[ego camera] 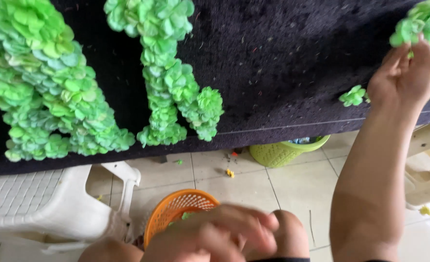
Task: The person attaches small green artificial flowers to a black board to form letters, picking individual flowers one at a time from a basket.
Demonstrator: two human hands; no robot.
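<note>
Below, my blurred left hand (220, 233), fingers bunched, hovers over an orange basket (169, 208) holding green bits, while my right hand (405, 77) pinches a green rosette (409, 29) on the dark cloth (283, 63).

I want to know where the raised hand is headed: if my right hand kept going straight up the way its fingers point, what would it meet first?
The right hand would meet the green flower cluster on the dark cloth; its fingertips already seem to touch it, though depth is unclear.
</note>
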